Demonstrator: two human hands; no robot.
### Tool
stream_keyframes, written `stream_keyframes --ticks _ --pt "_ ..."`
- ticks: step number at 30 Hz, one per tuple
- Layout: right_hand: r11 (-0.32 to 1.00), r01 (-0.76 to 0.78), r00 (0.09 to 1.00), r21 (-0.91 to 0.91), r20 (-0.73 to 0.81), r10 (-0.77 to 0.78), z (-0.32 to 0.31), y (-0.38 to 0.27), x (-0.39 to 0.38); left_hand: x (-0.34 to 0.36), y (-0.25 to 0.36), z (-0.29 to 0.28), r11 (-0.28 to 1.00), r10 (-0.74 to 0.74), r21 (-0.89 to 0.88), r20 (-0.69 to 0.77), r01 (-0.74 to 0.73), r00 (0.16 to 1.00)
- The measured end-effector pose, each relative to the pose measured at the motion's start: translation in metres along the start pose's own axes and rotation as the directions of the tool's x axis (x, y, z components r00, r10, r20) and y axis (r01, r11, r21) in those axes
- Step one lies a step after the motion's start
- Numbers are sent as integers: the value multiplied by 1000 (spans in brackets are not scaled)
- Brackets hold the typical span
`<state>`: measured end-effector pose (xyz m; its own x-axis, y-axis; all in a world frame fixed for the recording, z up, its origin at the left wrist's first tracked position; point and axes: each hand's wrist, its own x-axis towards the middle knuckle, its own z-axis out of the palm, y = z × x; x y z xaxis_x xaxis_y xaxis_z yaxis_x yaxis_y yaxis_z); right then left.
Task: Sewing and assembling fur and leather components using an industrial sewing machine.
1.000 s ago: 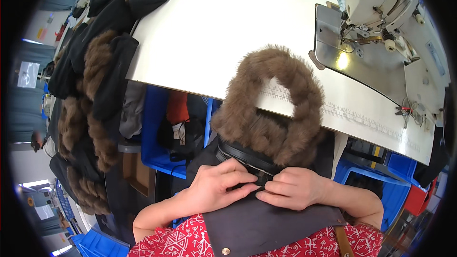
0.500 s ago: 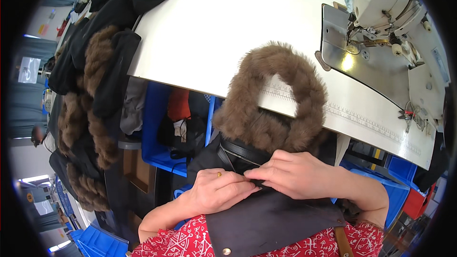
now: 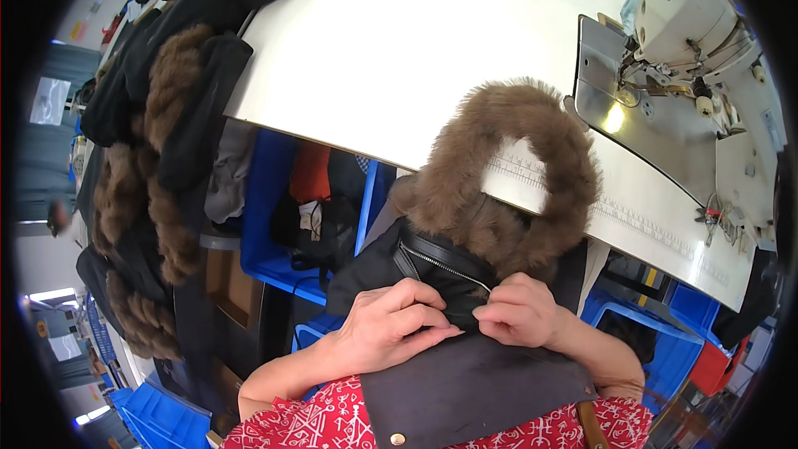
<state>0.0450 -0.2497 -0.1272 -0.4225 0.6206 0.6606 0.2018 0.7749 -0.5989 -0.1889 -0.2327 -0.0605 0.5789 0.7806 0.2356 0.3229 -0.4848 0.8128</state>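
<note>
A black jacket (image 3: 366,276) with a loop of brown fur trim (image 3: 532,100) lies over the front edge of the table and my lap. An open-curved metal zipper (image 3: 445,267) with black shiny edging runs across the part facing me. My left hand (image 3: 397,322) is closed on the black fabric just below the zipper's left end, thumb and fingers pinched. On the other side, my right hand (image 3: 521,313) pinches the jacket at the zipper's right end. The fingertips of both hands are partly hidden, and a short gap of fabric shows between them.
A white table (image 3: 391,50) with a printed ruler stretches ahead, with a sewing machine (image 3: 686,8) at the right. Several black garments with brown fur (image 3: 179,75) hang in a pile at the left. Blue bins (image 3: 270,233) stand below the table. A dark apron (image 3: 465,387) covers my lap.
My right hand has moved right, away from the left hand, to the zipper's right end. The jacket and fur loop have shifted slightly right in the picture.
</note>
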Motion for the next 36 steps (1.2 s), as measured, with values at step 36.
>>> stream_keyframes --ticks 36 --pt "873 -482 876 76 32 481 -15 -19 27 10 -4 -6 987 -152 -45 87 156 985"
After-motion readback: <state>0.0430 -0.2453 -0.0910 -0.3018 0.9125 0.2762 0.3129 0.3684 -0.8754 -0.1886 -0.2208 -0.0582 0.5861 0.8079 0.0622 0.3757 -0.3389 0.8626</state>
